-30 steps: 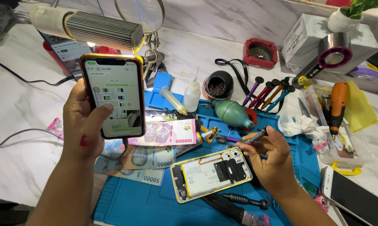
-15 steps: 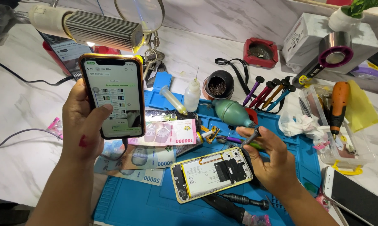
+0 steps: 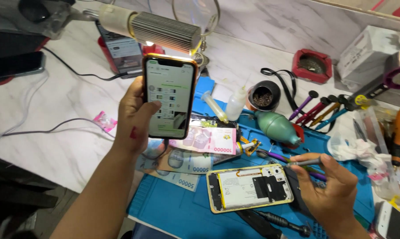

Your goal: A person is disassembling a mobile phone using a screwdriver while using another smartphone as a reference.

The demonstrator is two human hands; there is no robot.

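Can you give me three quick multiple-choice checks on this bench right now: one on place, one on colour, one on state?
1. Where does the opened phone lie?
A. on the blue mat
B. on the bare marble
C. in the left hand

2. What colour is the rubber blower bulb?
A. red
B. green
C. yellow

3. What state is the phone in the left hand in?
A. screen dark
B. back cover off
C. screen lit

Key: 1 A, the mat shows all round it; 2 B, its body is teal-green; 3 C, the display glows with content while the right hand holds a thin tool.
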